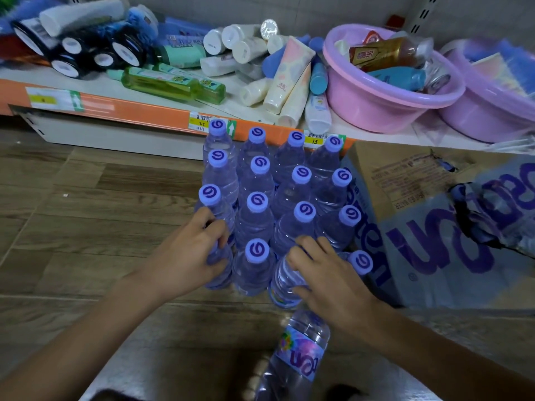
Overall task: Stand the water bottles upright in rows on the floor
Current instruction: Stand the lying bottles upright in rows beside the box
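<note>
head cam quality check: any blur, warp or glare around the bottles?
Head view: the shelf edge bows, a wide-angle warp. The upright bottles and both hands, left hand and right hand, look fairly sharp. The cardboard box and far shelf corners smear toward the frame edges. Small highlights glint on the clear plastic. Lighting is soft, with no hard shadows on the floor.

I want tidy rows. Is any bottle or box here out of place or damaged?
One water bottle lies on its side on the floor near the person, outside the upright rows. The cardboard box on the right is torn open. No spill is visible.
</note>
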Demonstrator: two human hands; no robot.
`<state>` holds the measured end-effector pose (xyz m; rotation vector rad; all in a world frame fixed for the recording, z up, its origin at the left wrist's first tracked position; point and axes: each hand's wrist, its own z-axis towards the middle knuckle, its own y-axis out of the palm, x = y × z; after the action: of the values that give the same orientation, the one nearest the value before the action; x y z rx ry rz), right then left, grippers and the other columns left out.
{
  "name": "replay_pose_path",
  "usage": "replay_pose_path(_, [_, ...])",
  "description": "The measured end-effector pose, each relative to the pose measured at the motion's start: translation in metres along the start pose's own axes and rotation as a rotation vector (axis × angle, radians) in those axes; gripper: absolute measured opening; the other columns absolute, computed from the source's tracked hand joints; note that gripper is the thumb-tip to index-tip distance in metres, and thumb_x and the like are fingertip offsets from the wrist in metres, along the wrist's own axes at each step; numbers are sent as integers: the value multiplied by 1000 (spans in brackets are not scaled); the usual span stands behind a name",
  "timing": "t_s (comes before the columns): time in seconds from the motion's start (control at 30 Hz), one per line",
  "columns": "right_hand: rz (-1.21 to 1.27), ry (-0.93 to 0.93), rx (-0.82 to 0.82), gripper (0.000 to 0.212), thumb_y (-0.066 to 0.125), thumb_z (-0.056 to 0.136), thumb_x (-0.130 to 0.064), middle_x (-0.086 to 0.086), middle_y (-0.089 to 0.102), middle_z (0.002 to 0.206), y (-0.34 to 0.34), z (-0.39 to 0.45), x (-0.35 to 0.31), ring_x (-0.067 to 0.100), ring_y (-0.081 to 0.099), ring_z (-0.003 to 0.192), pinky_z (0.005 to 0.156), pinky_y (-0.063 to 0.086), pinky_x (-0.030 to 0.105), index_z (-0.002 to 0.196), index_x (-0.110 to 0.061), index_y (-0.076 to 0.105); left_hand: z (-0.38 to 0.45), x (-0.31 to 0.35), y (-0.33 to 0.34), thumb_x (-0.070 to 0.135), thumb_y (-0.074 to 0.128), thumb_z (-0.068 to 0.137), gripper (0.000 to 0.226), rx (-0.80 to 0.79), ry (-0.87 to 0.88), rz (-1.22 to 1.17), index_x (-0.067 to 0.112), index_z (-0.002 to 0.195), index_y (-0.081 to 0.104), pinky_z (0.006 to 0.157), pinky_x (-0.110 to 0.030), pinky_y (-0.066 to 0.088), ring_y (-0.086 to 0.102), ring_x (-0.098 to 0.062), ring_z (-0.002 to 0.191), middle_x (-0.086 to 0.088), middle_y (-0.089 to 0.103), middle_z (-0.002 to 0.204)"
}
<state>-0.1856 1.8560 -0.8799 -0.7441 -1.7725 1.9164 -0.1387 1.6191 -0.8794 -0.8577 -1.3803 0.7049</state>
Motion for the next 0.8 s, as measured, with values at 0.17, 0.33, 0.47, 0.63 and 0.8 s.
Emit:
replay_pose_path(0.17, [17, -3, 54, 71, 91, 40, -22, -6, 39, 98, 3, 6, 2, 13, 29, 78, 48, 39, 21, 84, -21, 35, 0, -3, -7, 18, 70, 73, 47, -34, -18, -13, 37, 67, 27, 76, -40, 46, 51, -23, 85, 3, 39, 93])
replay_pose_path(0.33, [43, -37, 42, 68, 88, 45, -18, 4, 53, 100, 2, 10, 8, 16, 28, 79, 55, 46, 31, 87, -19, 34, 0, -3, -8, 21, 65, 73, 44, -72, 26, 5, 38, 64, 25, 77, -38, 44, 50, -26, 87, 2, 36, 90])
replay_pose_path(0.47, [0, -119, 22, 69, 87, 49, -24, 6, 44, 104, 0, 12, 13, 19, 28, 82, 59, 50, 36, 91, -19, 32, 0, -2, -7, 23, 61, 71, 27, -44, 51, 0, 26, 72, 34, 82, -44, 47, 54, -34, 98, -5, 39, 93])
replay_pose_path(0.63, [-150, -103, 92, 77, 90, 38, -38, 9, 44, 105, 5, -2, 6, 26, 43, 89, 61, 52, 33, 91, -17, 39, -12, -9, -7, 20, 69, 72, 33, -45, 32, 18, 27, 81, 38, 81, -46, 48, 50, -31, 95, -3, 35, 96])
replay_pose_path(0.8, [-257, -102, 268, 53, 62, 62, -49, 14, 38, 117, -1, -6, -6, 31, 36, 107, 94, 29, 46, 103, -18, 46, -31, -1, -5, 43, 67, 68, 66, 124, -52, 54, 18, 120, 36, 98, -38, 40, 43, -30, 109, -15, 32, 118])
